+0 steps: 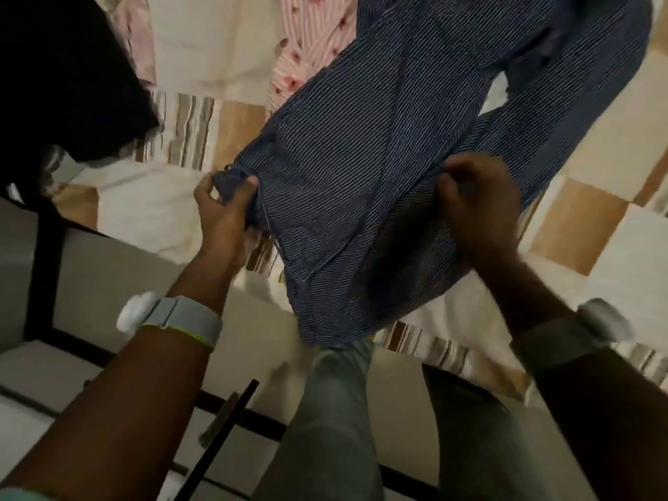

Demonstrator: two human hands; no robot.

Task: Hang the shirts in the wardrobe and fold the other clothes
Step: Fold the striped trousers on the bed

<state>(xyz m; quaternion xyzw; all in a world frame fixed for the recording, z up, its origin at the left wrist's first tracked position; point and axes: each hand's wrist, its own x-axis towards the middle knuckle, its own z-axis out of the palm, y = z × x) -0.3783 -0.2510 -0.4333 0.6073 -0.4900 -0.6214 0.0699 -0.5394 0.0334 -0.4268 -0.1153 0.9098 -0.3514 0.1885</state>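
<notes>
We grip the navy pinstriped cotton garment [379,168] at its near edge, left hand [226,207] and right hand [477,207] clenched on fabric, spreading it taut over the beige patchwork bed quilt [585,226], likely for folding.

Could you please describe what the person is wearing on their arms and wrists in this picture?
The left hand is bare, with a pale grey wristband edged in yellow-green that carries a white device. The right hand is bare too; its wrist bears a similar white device beside a rolled grey-green sleeve cuff.
</notes>
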